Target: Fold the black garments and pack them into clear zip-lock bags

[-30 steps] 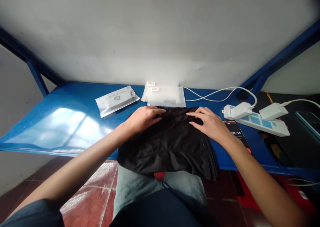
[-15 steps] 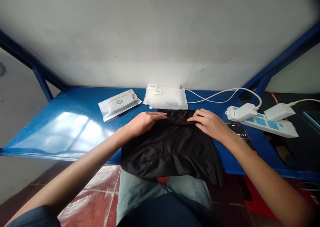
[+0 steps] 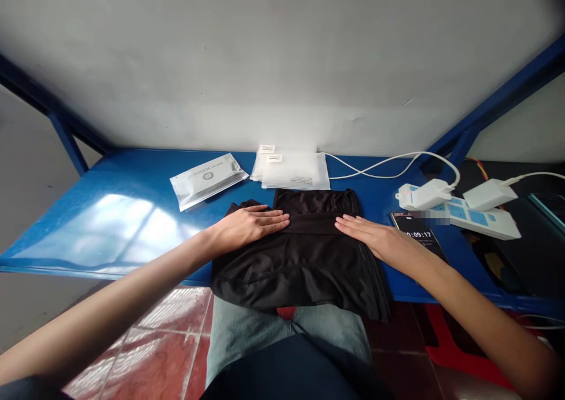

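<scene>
1. The black garment (image 3: 304,253) lies on the blue table (image 3: 110,223), its near edge hanging over my lap, partly folded.
2. My left hand (image 3: 247,226) and right hand (image 3: 375,238) press flat on it, open-palmed, gripping nothing.
3. Clear packaging bags (image 3: 293,170) wait beyond, unfilled.

Both bare forearms reach in from the lower corners toward frame centre. The left hand (image 3: 247,227) and right hand (image 3: 375,236) lie flat, palms down, fingers extended, fingertips pointing inward.
</scene>
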Demonstrator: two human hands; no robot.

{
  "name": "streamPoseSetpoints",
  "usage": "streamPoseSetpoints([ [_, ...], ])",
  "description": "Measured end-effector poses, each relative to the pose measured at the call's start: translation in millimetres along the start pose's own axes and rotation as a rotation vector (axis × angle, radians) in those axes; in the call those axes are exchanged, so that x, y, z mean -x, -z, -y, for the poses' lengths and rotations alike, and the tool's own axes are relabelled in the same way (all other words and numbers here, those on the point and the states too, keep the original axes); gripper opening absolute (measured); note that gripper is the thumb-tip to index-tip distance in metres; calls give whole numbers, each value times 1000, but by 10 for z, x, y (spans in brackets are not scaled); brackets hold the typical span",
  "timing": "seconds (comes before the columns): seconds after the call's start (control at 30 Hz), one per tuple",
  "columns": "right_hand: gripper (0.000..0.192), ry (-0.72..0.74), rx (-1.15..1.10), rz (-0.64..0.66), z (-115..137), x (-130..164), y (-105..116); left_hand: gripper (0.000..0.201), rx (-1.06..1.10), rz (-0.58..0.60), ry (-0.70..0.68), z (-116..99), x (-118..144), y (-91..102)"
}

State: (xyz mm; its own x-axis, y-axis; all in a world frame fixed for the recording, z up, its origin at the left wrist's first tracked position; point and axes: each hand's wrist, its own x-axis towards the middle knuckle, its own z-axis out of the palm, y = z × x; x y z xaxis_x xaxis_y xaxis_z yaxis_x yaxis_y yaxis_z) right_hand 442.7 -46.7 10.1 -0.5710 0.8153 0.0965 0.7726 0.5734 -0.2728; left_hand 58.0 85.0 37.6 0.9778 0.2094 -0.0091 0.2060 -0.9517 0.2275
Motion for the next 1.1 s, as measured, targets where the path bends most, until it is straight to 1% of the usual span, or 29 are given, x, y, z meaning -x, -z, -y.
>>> streamPoseSetpoints([
  [0.1,81,10,47,32,104,-13,75,60,-62,14,22,-177,7,82],
  [0.13,80,12,72,36,183,-42,110,60,-72,0,32,-275,-4,111],
  [0.2,78,7,105,1,395,-156,163,58,-67,-45,80,-498,-63,140],
  [0.23,76,-3,104,-31,515,-240,169,58,-59,-73,121,-604,-111,130],
  [0.3,71,-39,74,-95,730,-436,118,61,-65,-125,232,-765,-226,49],
  [0.37,69,-85,38,-129,855,-614,-15,65,-108,-159,338,-836,-328,-96],
  [0.43,70,-138,26,-128,864,-718,-189,69,-144,-172,405,-828,-377,-252],
  [0.5,72,-185,41,-110,796,-734,-343,71,-141,-171,422,-784,-364,-365],
  [0.6,70,-218,77,-102,689,-649,-447,72,-98,-169,402,-722,-266,-406],
  [0.67,68,-241,99,-118,658,-573,-440,73,-74,-172,410,-689,-176,-382],
  [0.8,67,-316,145,-128,584,-431,-379,74,-75,-179,476,-590,17,-370],
  [0.87,67,-342,139,-118,506,-358,-355,76,-79,-185,494,-529,90,-390],
  [0.93,67,-337,104,-103,443,-291,-314,77,-78,-191,491,-493,132,-387],
  [1.03,67,-296,60,-127,487,-200,-184,80,-75,-229,451,-549,165,-279],
  [1.1,68,-248,31,-145,624,-123,-70,82,-59,-232,360,-666,206,-164],
])
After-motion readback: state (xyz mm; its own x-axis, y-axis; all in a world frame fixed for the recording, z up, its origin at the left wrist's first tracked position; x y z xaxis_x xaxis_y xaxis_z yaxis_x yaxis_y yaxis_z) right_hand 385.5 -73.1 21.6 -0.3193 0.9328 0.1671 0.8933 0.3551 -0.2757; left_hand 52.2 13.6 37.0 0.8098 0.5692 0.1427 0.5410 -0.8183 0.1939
